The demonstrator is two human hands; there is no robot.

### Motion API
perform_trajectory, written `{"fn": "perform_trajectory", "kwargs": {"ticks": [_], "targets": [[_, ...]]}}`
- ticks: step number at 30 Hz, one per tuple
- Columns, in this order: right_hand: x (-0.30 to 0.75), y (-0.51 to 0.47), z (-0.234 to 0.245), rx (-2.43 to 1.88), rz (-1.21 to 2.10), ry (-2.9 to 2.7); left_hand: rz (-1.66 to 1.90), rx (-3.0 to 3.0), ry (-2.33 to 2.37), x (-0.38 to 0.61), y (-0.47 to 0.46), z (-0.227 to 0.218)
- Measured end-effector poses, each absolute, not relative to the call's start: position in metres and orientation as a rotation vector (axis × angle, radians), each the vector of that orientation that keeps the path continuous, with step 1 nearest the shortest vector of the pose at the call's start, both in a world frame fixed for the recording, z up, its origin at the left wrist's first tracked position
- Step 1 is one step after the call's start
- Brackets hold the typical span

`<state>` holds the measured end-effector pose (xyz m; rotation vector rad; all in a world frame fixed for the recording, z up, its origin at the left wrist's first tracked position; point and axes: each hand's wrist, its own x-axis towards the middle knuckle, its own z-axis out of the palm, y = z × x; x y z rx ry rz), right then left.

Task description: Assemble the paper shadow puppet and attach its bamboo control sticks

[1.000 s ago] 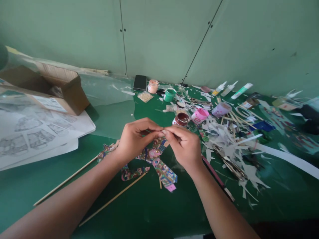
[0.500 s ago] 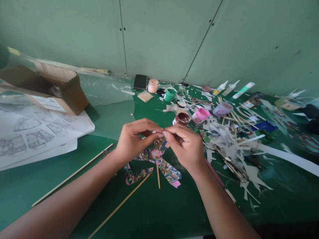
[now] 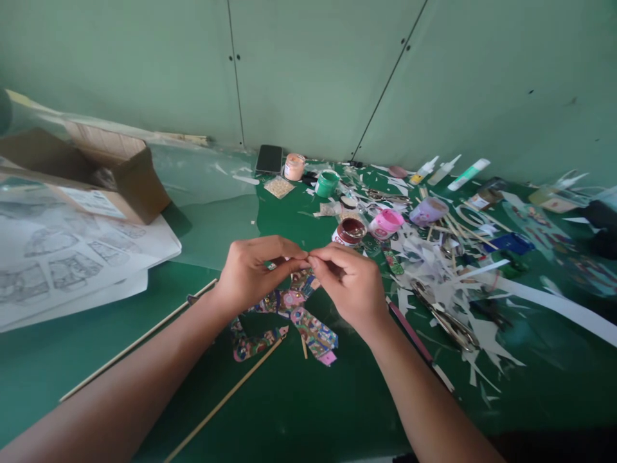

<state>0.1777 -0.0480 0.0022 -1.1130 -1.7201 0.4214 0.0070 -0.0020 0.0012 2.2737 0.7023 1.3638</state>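
Observation:
My left hand (image 3: 253, 270) and my right hand (image 3: 349, 280) meet fingertip to fingertip, both closed in a pinch. Between and below them hangs a colourful jointed paper puppet (image 3: 313, 331), patterned in blue, brown and pink; its upper part is hidden behind my fingers. The exact bit in the pinch is too small to make out. A long thin wooden stick (image 3: 226, 402) runs from the puppet's lower limb toward the front edge. Another long stick (image 3: 130, 347) slants beside my left forearm, and the end of a short stick (image 3: 304, 348) shows under the puppet.
Open paint jars, brown (image 3: 350, 232), pink (image 3: 386, 223) and green (image 3: 328, 183), stand beyond my hands. White paper scraps (image 3: 417, 247) and scissors (image 3: 446, 318) lie at right, glue bottles (image 3: 424, 170) behind. A cardboard box (image 3: 139, 183) rests on printed sheets (image 3: 72, 270) at left.
Both hands have shifted slightly left and down, still pinched together. The puppet has swung left with them, and less of the short stick beneath it shows.

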Motion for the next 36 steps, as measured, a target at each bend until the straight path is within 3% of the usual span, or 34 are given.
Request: {"fn": "perform_trajectory", "kwargs": {"ticks": [23,30,36], "targets": [[0.175,-0.048,0.001,-1.085,0.326,-1.686,1.327,1.929,0.762,0.016,-0.007,0.0],[0.174,-0.048,-0.002,-1.142,0.465,-1.593,1.099,1.779,0.809,0.02,-0.009,-0.002],[0.182,-0.042,-0.001,-1.222,0.388,-1.58,0.929,1.724,0.837,0.018,-0.004,-0.003]]}}
